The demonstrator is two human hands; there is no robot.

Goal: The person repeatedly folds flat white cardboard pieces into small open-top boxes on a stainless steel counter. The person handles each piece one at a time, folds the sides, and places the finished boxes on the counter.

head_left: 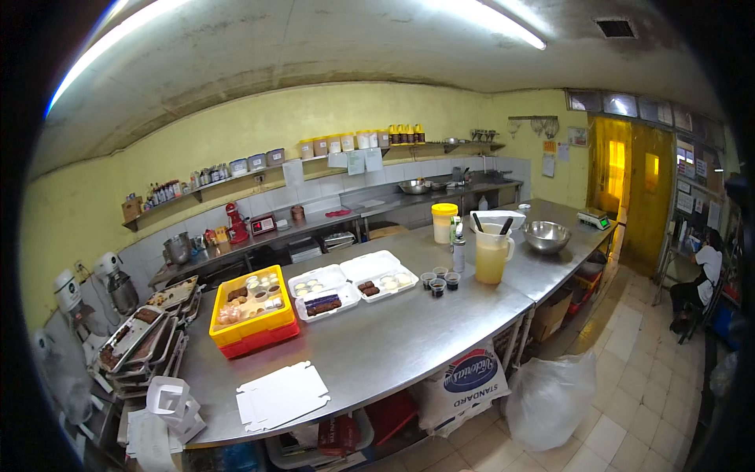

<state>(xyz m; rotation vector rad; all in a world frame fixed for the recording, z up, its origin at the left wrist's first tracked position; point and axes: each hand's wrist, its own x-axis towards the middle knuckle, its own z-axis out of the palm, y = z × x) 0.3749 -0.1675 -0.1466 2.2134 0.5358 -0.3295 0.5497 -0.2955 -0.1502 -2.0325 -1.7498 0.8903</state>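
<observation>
Two open white foam containers lie side by side on the steel tabletop, holding brown cake pieces and pale round portions. Hands out of frame; cannot tell whether grasping or released. Clock directions taken from the containers. Between 8 and 9 o'clock, just beside: yellow crate stacked on a red crate, filled with brown pieces and pale cups. 7 o'clock, near tabletop edge: flat white cardboard sheets. 3 o'clock: small dark-filled cups; past them, translucent pitcher, yellowish, dark handles sticking out. 2 o'clock: yellow-lidded tub. Farther between 2 and 3: metal bowl. Between 8 and 9, beyond crates: stacked baking trays. 10 o'clock: red mixer. Far 3 o'clock: seated person.
</observation>
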